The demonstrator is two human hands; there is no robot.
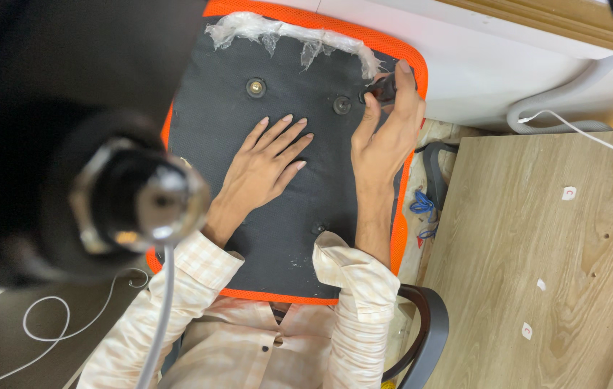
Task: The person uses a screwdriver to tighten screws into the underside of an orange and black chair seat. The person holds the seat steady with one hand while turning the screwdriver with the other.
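The left hand lies flat, fingers spread, pressing the middle of the black seat base. The right hand pinches a small dark tool at the base's far right corner, beside a bolt.

Black seat pad with orange mesh edge, pale checked sleeves, light wood board
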